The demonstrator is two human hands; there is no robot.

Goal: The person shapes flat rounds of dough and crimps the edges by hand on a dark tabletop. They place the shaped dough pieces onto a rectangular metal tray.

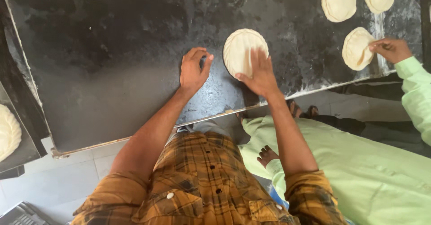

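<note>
1. Right hand (pixel 259 74): fingers spread flat, pressing on the near-right part of the dough disc (pixel 242 51); nothing is gripped.
2. Left hand (pixel 194 69): open, palm down on the dark worktop (pixel 112 63) just left of the disc, holding nothing.
3. Step in hand, as judged: flattening or turning the disc; the next move calls for even, light pressure so the thin edge does not tear.
4. The worktop's near edge (pixel 215 115) lies close to both wrists; broad bare surface opens to the left and beyond.
5. To the right, a co-worker's hand (pixel 391 50) touches another disc (pixel 357 48); further discs (pixel 339 0) lie beyond.
</note>
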